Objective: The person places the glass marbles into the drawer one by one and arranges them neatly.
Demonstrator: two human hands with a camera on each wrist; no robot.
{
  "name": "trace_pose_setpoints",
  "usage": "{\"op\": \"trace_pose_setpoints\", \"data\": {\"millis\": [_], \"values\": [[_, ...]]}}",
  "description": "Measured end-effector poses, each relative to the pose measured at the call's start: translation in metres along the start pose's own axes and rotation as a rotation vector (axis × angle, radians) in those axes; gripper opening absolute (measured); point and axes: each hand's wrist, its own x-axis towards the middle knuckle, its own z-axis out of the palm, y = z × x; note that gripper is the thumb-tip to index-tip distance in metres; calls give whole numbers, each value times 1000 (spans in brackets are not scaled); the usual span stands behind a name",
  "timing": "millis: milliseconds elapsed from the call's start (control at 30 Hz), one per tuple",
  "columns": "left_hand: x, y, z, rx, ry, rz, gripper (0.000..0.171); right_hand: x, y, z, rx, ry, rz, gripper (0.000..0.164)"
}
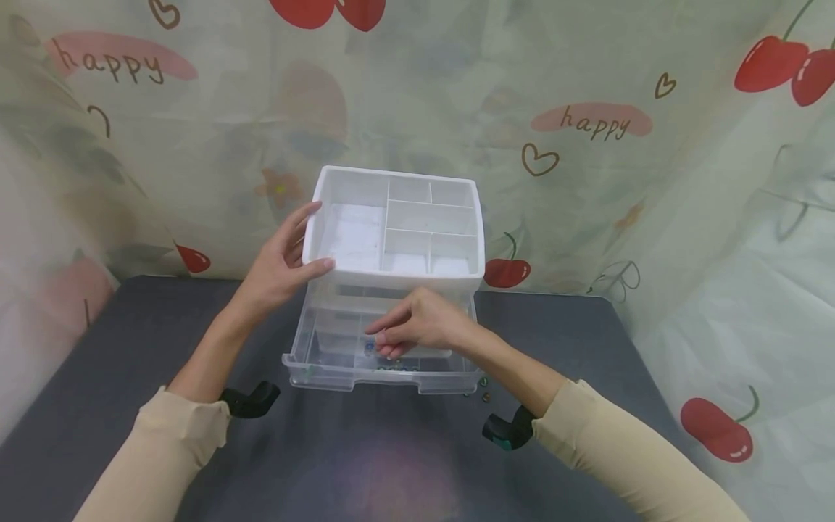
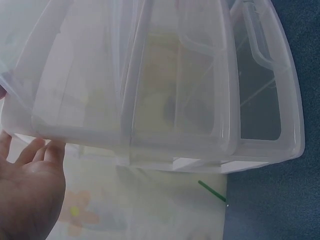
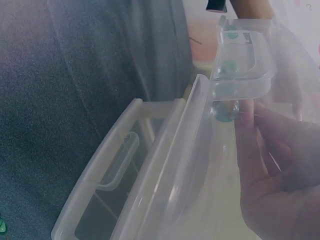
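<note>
A white-topped plastic drawer box [image 1: 430,217] stands at the back of the table. My left hand [image 1: 283,257] grips its upper left side, thumb on the front rim; the left wrist view shows the fingers [image 2: 54,152] against the box. Below the top tray, a clear drawer [image 1: 322,373] is pulled out. Inside it lie several glass marbles [image 1: 396,370]. My right hand [image 1: 420,322] reaches into this drawer, fingers pointing left and down. A bluish marble [image 1: 370,347] is just below its fingertips. Through the plastic, the right wrist view shows a green-blue marble [image 3: 226,111] beside the fingers.
Loose marbles [image 1: 485,396] lie on the dark tabletop [image 1: 313,457] to the right of the drawer. The top tray is divided into several compartments [image 1: 430,217]. A printed curtain [image 1: 424,87] hangs behind the table.
</note>
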Motion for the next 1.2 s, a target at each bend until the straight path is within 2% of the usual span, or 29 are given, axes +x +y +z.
{"op": "trace_pose_setpoints", "data": {"millis": [467,900,1200], "values": [[-1,-3,0,-5,12,12,77,-6,-3,-2,117,54,-63,23],[-1,-1,0,-22,20,11,75,-34,-6,-11,191,100,-148,20],[-1,1,1,-19,20,5,71,-56,-2,-23,225,173,-160,20]]}}
